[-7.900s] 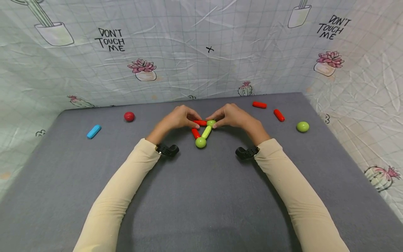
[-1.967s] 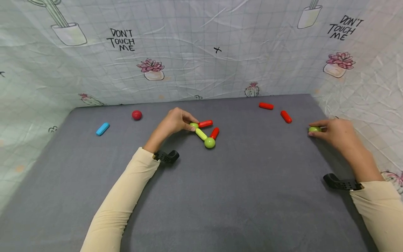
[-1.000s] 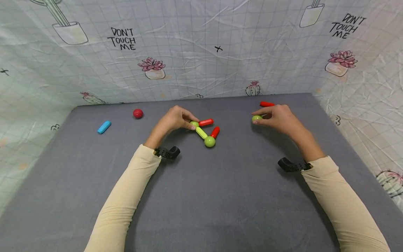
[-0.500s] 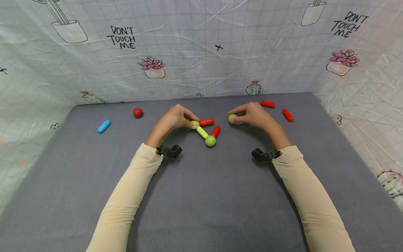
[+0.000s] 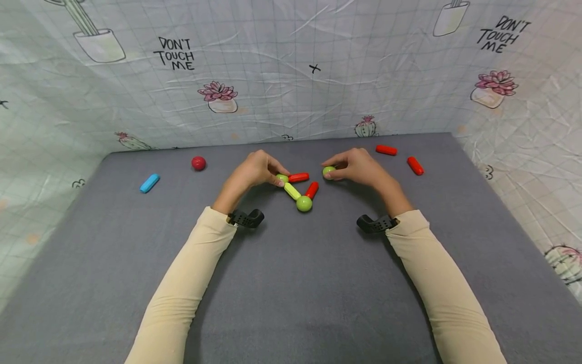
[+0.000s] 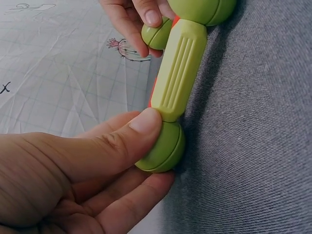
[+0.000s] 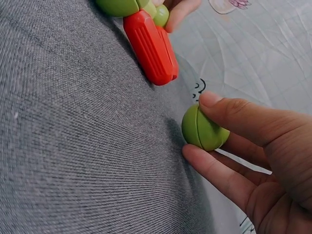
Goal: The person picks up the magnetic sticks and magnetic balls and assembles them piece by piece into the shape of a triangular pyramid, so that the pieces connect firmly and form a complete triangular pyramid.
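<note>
My left hand (image 5: pixel 255 169) pinches a green ball (image 6: pixel 163 148) between thumb and fingers. That ball is joined to a yellow-green rod (image 6: pixel 179 68) and to a red rod (image 5: pixel 298 177) pointing right. At the yellow-green rod's near end sits another green ball (image 5: pixel 304 203), from which a second red rod (image 5: pixel 311 190) slants up and right. Together they form an open-sided shape on the table. To its right, my right hand (image 5: pixel 359 167) pinches a loose green ball (image 7: pixel 204 127), a short gap from the free ends of the red rods.
A blue rod (image 5: pixel 149 183) and a dark red ball (image 5: pixel 198 163) lie to the left on the grey table (image 5: pixel 291 283). Two red rods (image 5: pixel 386 150) lie at the back right. A printed cloth (image 5: pixel 273 65) hangs behind the table.
My right hand picked up the green ball at the far right and brought it left, near the joined pieces. The joined shape was turned earlier; my left hand now stays on its ball.
</note>
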Action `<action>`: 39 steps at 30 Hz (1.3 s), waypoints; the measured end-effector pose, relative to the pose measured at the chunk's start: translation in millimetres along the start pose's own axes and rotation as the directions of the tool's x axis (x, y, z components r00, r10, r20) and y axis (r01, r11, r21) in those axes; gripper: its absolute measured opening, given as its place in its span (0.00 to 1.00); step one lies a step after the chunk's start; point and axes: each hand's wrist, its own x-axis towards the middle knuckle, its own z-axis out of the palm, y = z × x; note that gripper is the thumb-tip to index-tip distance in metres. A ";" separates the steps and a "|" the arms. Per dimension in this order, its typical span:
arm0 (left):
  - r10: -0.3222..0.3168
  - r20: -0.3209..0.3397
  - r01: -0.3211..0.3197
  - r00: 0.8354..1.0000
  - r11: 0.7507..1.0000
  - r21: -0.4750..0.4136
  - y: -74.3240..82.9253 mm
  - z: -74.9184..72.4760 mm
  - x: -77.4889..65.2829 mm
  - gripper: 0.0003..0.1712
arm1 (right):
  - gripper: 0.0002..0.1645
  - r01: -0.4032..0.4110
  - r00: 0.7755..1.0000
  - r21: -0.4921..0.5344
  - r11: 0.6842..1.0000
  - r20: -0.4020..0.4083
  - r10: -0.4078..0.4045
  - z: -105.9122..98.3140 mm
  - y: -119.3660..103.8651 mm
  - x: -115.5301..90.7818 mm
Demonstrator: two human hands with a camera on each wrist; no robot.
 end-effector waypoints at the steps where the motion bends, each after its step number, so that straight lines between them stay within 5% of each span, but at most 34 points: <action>1: 0.000 0.002 0.000 1.000 1.000 0.001 -0.1 0.1 -0.4 0.17 | 0.22 0.003 1.000 -0.002 1.000 0.001 -0.003 0.3 -0.3 0.1; 31: 0.010 -0.014 -0.010 1.000 0.999 -0.034 -8.2 3.1 -1.0 0.16 | 0.23 0.121 0.990 -0.043 0.992 0.079 -0.117 14.5 -16.0 17.6; 39: 0.018 -0.020 -0.018 1.000 0.999 -0.028 -8.7 2.6 -2.2 0.16 | 0.26 0.151 0.971 -0.036 0.988 0.193 -0.142 8.5 -16.2 16.0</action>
